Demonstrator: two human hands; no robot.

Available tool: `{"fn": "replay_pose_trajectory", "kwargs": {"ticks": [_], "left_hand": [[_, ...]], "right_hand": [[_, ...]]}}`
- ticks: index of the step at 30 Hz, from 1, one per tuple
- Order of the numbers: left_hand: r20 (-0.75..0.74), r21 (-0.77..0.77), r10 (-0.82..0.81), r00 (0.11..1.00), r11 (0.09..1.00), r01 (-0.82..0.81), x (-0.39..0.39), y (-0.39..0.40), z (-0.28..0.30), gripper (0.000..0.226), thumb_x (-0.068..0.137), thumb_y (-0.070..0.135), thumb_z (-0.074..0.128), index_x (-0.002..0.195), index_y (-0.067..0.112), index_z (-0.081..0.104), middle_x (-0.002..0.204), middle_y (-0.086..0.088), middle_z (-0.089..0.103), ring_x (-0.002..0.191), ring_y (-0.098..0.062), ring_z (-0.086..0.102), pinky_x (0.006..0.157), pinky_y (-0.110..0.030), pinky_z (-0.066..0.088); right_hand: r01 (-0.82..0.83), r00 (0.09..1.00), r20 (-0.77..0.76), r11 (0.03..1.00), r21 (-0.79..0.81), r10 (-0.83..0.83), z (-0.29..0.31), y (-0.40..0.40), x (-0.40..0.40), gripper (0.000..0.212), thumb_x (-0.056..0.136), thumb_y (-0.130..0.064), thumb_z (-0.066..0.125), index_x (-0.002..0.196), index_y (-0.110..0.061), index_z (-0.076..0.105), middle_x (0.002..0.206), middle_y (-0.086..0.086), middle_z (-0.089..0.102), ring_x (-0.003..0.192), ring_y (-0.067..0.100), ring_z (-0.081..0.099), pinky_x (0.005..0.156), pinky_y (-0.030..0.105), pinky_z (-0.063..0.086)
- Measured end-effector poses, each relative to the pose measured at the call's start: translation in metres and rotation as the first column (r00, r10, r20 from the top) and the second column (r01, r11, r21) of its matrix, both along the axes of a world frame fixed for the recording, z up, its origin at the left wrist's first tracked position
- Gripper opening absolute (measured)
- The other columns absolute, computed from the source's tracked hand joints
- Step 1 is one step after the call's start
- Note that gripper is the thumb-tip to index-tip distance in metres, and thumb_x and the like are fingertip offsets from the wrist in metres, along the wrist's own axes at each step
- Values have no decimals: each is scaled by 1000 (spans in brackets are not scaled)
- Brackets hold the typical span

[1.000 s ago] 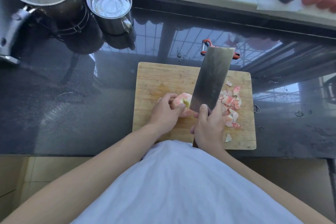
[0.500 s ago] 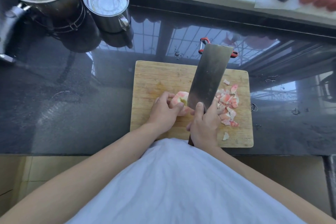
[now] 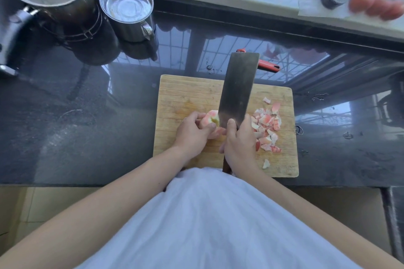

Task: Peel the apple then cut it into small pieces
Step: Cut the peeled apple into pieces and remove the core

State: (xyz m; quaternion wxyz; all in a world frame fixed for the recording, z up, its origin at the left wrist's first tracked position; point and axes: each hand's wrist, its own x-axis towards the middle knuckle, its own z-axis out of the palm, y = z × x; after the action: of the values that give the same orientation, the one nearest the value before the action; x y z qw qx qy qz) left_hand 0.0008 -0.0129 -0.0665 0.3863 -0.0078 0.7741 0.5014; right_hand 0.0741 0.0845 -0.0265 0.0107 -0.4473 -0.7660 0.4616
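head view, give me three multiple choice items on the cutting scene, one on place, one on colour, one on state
1. Where does the pile of pink-and-white cut apple pieces lie on the wooden cutting board?
A right of the blade
B left of the blade
C off it
2. What colour is the peeler handle behind the board?
A blue
B red
C green
3. What does the right hand hold?
A nothing
B peeler
C broad steel cleaver

1 A: pieces sit right of the cleaver.
2 B: handle shows red.
3 C: fingers wrap the cleaver's grip.

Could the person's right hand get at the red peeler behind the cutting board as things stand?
Probably not at once: the right hand grips the cleaver, whose blade partly hides the peeler lying beyond the cutting board. It would first have to put the cleaver down.
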Motion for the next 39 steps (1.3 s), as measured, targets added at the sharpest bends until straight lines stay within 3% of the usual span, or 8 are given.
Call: {"fn": "replay_pose_trajectory", "kwargs": {"ticks": [4, 9, 11, 13, 16, 18, 29, 39], "left_hand": [[-62, -23, -20, 998, 1000, 18, -8, 1, 1, 38, 96, 30, 70, 133, 28, 59, 122, 11, 62, 111, -13, 60, 98, -36, 54], [-128, -28, -173, 977, 985, 171, -23, 10, 6, 31, 99, 23, 67, 130, 27, 65, 130, 10, 64, 113, -8, 55, 98, -27, 44], [-150, -29, -213, 965, 977, 211, -22, 12, 6, 33, 101, 22, 66, 133, 27, 66, 133, 10, 63, 113, -6, 54, 102, -28, 44], [-164, -20, -225, 961, 974, 224, -21, 11, 4, 34, 101, 23, 65, 135, 27, 66, 137, 9, 63, 117, -8, 56, 103, -28, 45], [-176, -17, -232, 957, 972, 233, -19, 8, 3, 35, 102, 25, 64, 137, 29, 65, 140, 9, 61, 124, -10, 55, 103, -28, 45], [-183, -21, -235, 955, 972, 235, -20, 9, 3, 35, 102, 27, 64, 137, 30, 65, 141, 9, 61, 127, -11, 56, 106, -31, 46], [-196, -34, -234, 952, 972, 232, -21, 11, 5, 34, 102, 27, 64, 136, 28, 67, 138, 9, 63, 124, -12, 56, 103, -31, 49], [-197, -23, -225, 954, 974, 225, -21, 11, 2, 34, 101, 24, 66, 134, 28, 68, 136, 10, 64, 113, -6, 54, 88, -17, 42]], "right_hand": [[87, 992, -95, 995, 41, -82, 25, 9, 21, 13, 104, -27, 40, 104, -18, 50, 84, 13, 62, 53, 28, 60, 46, 36, 52], [60, 993, -101, 997, 41, -56, 29, 25, 34, 12, 104, -22, 41, 107, -14, 51, 82, 27, 62, 52, 26, 55, 42, 23, 46], [51, 996, -75, 998, 23, -50, 27, 25, 30, 19, 105, -21, 41, 114, -8, 50, 81, 25, 62, 50, 25, 57, 44, 17, 46], [71, 995, -73, 997, 3, -71, 26, 23, 26, 15, 104, -21, 40, 105, -8, 49, 78, 18, 61, 50, 26, 60, 47, 14, 46], [83, 993, -75, 996, -31, -86, 22, 21, 16, 13, 103, -25, 39, 103, -16, 48, 79, 13, 64, 49, 34, 63, 53, 41, 54], [81, 993, -84, 996, -37, -84, 21, 20, 13, 15, 102, -25, 39, 108, -15, 48, 84, 18, 64, 44, 33, 59, 50, 47, 53], [86, 996, -32, 995, -52, -88, 22, 14, 6, 16, 103, -25, 37, 106, -13, 46, 83, 16, 64, 41, 26, 58, 51, 48, 52], [84, 996, -16, 996, -30, -85, 24, 13, 6, 17, 104, -25, 37, 103, -11, 47, 83, 14, 64, 42, 25, 59, 50, 46, 51]]}}
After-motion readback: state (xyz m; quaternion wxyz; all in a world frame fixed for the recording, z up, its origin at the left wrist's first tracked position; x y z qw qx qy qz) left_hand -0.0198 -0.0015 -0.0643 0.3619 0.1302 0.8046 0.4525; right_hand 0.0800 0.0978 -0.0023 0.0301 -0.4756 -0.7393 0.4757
